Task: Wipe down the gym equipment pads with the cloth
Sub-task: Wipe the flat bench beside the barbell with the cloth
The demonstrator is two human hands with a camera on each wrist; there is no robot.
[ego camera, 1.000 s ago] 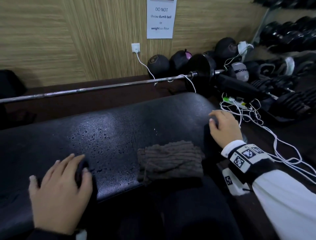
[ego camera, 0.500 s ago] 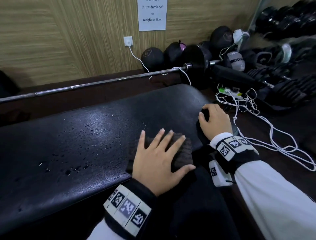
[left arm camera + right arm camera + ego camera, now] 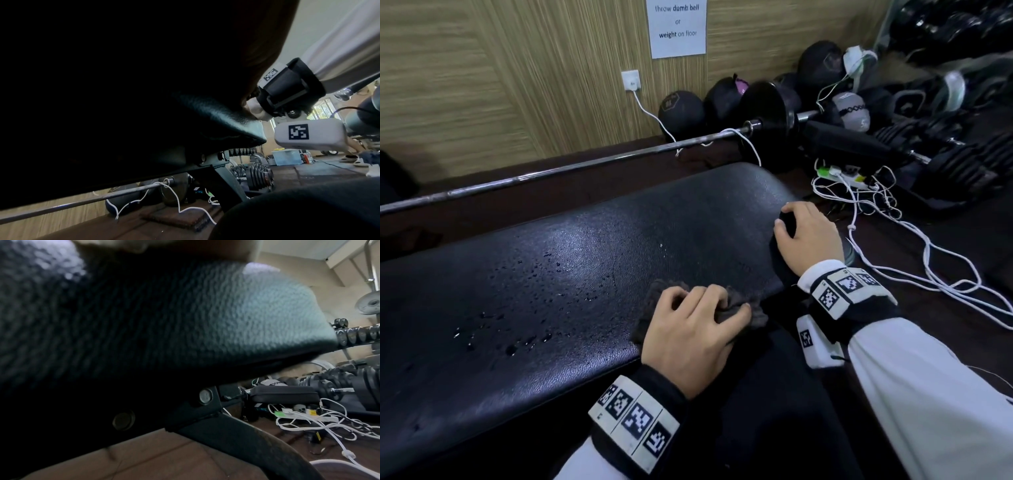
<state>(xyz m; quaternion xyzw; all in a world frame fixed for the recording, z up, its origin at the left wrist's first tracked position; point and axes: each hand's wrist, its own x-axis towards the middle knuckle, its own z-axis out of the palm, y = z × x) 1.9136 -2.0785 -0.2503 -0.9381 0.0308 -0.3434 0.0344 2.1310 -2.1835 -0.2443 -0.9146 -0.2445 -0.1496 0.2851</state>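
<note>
Fingers of the left hand (image 3: 688,332) are curling round the brown cloth (image 3: 755,313) at lower centre, on the bench pad (image 3: 585,260); the right hand (image 3: 808,236) is clasping the pad's right end. Wiping is seemingly starting; droplets (image 3: 510,349) at centre-left are calling for a leftward sweep.

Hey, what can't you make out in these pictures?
Head view: the left hand covers most of the cloth.
Head view: the top edge cuts off the sign's first line.
Left wrist view: darkness swallows the fingers and cloth.
Right wrist view: right hand gripping the pad, blurred and cropped.
</note>
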